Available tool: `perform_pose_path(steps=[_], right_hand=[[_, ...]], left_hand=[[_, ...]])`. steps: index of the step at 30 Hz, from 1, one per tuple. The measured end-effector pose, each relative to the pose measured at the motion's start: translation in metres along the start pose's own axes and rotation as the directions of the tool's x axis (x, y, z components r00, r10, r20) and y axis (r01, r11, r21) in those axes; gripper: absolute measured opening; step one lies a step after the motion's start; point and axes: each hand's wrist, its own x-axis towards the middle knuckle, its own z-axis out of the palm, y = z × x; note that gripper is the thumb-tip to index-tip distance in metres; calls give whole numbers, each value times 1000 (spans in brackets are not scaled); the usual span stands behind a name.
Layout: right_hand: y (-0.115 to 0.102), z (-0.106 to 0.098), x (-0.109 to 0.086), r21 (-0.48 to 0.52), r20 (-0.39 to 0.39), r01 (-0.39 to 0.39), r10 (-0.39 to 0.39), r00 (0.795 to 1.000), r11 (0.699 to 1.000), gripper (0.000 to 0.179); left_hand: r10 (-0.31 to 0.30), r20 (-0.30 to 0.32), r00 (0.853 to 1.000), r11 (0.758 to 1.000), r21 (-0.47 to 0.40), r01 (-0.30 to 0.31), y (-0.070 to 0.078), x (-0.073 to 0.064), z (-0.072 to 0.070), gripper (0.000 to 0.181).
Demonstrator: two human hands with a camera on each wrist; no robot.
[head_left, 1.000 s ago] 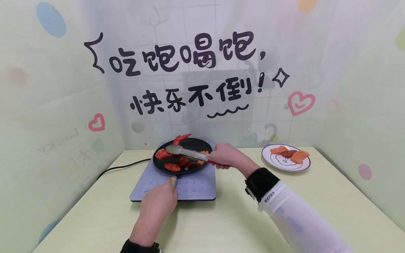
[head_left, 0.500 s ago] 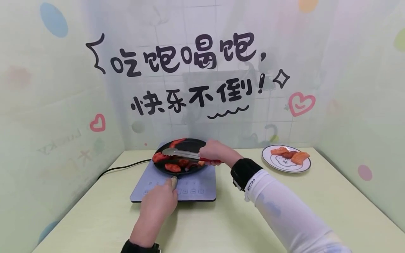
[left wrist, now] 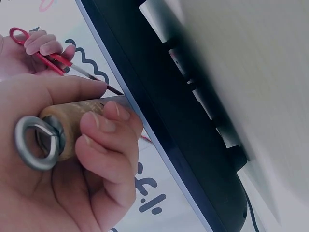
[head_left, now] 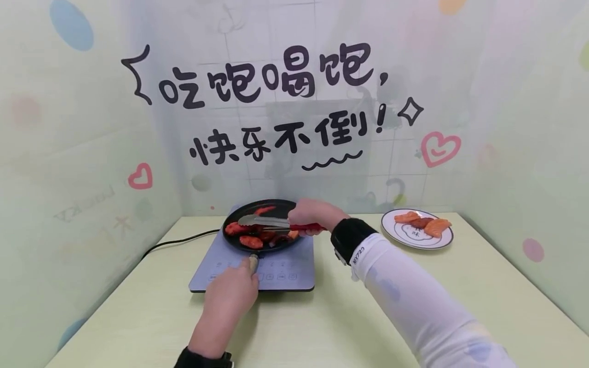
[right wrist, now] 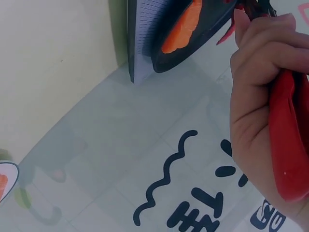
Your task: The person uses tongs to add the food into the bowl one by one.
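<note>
Your right hand [head_left: 313, 213] grips red-handled silvery tongs [head_left: 268, 221] over the round black pan [head_left: 281, 206] (on the cooktop [head_left: 289, 266], red food pieces [head_left: 251, 242] inside); your left hand [head_left: 231, 290] grips its ring-ended tan wooden handle [left wrist: 76, 121].

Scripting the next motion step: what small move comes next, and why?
Probably squeeze the tongs: they seem to reach close to the leftmost red food piece in the pan, though contact is unclear. The right hand holds them and the left hand grips the pan handle, which should help steadiness.
</note>
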Motion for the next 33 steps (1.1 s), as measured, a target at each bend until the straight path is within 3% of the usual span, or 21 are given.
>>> perform_pose_path(steps=[8, 23, 30, 33], right_hand=[[-20, -19, -17, -69, 68, -18, 22, 997, 997, 33], [-35, -43, -33, -175, 20, -65, 70, 997, 982, 32], [-29, -49, -41, -139, 21, -26, 29, 999, 990, 32], [-27, -48, -46, -169, -6, 5, -6, 1000, 986, 34]], left_hand=[[9, -20, 1000, 1000, 1, -9, 1, 0, 0, 54], [5, -22, 1000, 1000, -4, -5, 0, -2, 1, 54], [8, -26, 1000, 1000, -5, -8, -1, 0, 2, 54], [10, -28, 1000, 1000, -2, -10, -1, 0, 2, 54]])
